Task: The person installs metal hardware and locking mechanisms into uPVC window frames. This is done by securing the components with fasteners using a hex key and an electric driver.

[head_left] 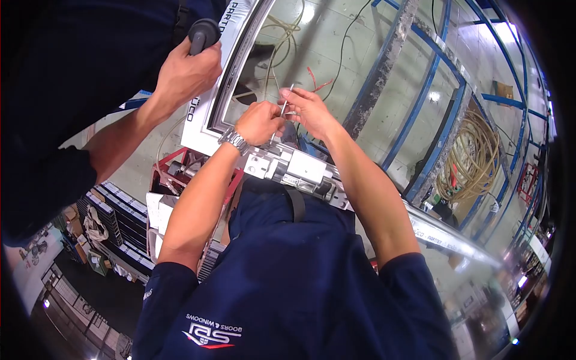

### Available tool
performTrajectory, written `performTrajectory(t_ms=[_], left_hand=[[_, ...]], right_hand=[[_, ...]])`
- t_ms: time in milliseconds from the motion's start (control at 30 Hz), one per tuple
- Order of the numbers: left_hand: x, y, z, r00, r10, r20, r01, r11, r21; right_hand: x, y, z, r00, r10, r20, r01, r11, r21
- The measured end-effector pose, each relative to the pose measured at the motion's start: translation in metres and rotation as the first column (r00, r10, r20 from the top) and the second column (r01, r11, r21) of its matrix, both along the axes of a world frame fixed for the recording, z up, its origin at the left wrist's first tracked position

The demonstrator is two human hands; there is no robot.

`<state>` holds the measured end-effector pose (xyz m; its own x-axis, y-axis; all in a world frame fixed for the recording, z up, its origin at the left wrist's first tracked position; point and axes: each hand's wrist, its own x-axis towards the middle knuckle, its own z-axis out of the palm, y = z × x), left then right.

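Observation:
My left hand (259,123), a metal watch on its wrist, is curled into a fist around a thin metal rod (290,91). The fingertips of my right hand (307,108) pinch the same rod just beside it. Both hands meet over the inner edge of a white window frame (204,117), above a silver metal hardware block (303,171). At top left a co-worker's hand (186,75) grips a black-handled tool (204,33) against the frame's outer edge.
Through the glass (324,42) I see a tiled floor with cables, blue steel racks (429,90) and a coil of tan hose (474,156). A red stand (174,165) sits under the frame. Stacked profiles (123,219) lie lower left. My navy shirt fills the bottom.

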<state>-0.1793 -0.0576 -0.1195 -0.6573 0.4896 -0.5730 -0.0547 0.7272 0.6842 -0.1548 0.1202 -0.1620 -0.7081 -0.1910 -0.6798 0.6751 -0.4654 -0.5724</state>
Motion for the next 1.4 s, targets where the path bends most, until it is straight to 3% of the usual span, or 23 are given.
performTrajectory(t_ms=[33,133,233,333,433,533,600,633,667,700,733,767,800,833,933,1067,1100,1200,1233,1333,1400], left_hand=[[0.002,-0.001,-0.002,0.999,0.023,0.029,-0.024,0.999,0.028],[0.005,-0.003,-0.011,0.989,0.099,0.109,-0.12,0.971,0.208],[0.002,0.004,0.011,0.993,-0.051,-0.103,0.046,0.998,-0.046],[0.003,0.003,-0.002,0.999,-0.015,-0.047,0.014,1.0,-0.02],[0.003,0.001,-0.006,0.998,-0.006,-0.061,0.007,1.0,0.018],[0.006,-0.006,-0.018,0.991,-0.079,-0.106,0.08,0.997,0.005],[0.009,-0.01,-0.032,0.97,-0.151,-0.191,0.146,0.988,-0.041],[0.009,-0.008,-0.03,0.974,-0.135,-0.184,0.124,0.99,-0.069],[0.007,-0.013,-0.043,0.958,-0.159,-0.238,0.171,0.985,0.032],[0.005,-0.012,-0.033,0.975,-0.131,-0.178,0.132,0.991,-0.005],[0.004,-0.014,-0.022,0.996,-0.066,0.054,0.069,0.997,-0.039],[0.007,-0.014,-0.02,0.968,0.096,0.233,-0.116,0.991,0.073],[0.005,-0.009,-0.002,0.937,0.13,0.326,-0.177,0.977,0.12],[0.012,-0.013,-0.024,0.869,0.235,0.435,-0.335,0.927,0.167],[0.015,-0.015,-0.022,0.887,0.215,0.408,-0.321,0.923,0.213],[0.016,-0.02,-0.034,0.899,0.174,0.402,-0.271,0.942,0.199],[0.018,-0.025,-0.039,0.892,0.177,0.416,-0.275,0.943,0.188],[0.02,-0.021,-0.029,0.877,0.218,0.428,-0.327,0.924,0.198],[0.019,-0.018,-0.026,0.869,0.225,0.441,-0.334,0.924,0.186],[0.018,-0.012,-0.015,0.885,0.219,0.41,-0.316,0.93,0.185],[0.018,-0.016,-0.013,0.914,0.162,0.371,-0.247,0.949,0.194]], right_hand=[[0.002,0.0,0.006,0.999,-0.042,0.006,0.043,0.994,-0.1],[0.003,0.002,-0.015,0.997,-0.016,-0.072,0.009,0.995,-0.102],[-0.004,0.004,-0.033,0.984,0.14,-0.106,-0.132,0.988,0.08],[-0.003,0.009,-0.027,0.974,0.212,-0.083,-0.192,0.961,0.201],[-0.007,0.024,-0.011,0.98,0.026,-0.197,0.004,0.988,0.153],[-0.024,0.044,-0.029,0.867,0.303,-0.396,-0.182,0.932,0.315],[-0.032,0.054,-0.049,0.67,0.571,-0.475,-0.261,0.78,0.57],[-0.035,0.053,-0.074,0.681,0.538,-0.496,-0.318,0.828,0.461],[-0.044,0.051,-0.076,0.53,0.669,-0.521,-0.316,0.726,0.611],[-0.043,0.046,-0.062,0.591,0.58,-0.561,-0.349,0.811,0.47],[-0.045,0.042,-0.072,0.523,0.6,-0.605,-0.344,0.798,0.495],[-0.048,0.043,-0.068,0.469,0.696,-0.544,-0.32,0.708,0.63],[-0.049,0.041,-0.078,0.46,0.713,-0.529,-0.307,0.687,0.659],[-0.05,0.04,-0.073,0.479,0.668,-0.57,-0.277,0.731,0.624],[-0.054,0.049,-0.063,0.396,0.733,-0.552,-0.268,0.668,0.694],[-0.046,0.05,-0.04,0.568,0.708,-0.42,-0.337,0.665,0.666],[-0.043,0.046,-0.038,0.6,0.686,-0.412,-0.278,0.661,0.697],[-0.032,0.028,-0.048,0.65,0.676,-0.347,-0.044,0.49,0.871],[-0.03,0.028,-0.033,0.705,0.636,-0.314,-0.081,0.512,0.855],[-0.032,0.016,0.005,0.813,0.582,-0.029,-0.178,0.295,0.939],[-0.047,0.001,0.018,0.754,0.654,0.059,-0.246,0.198,0.949]])
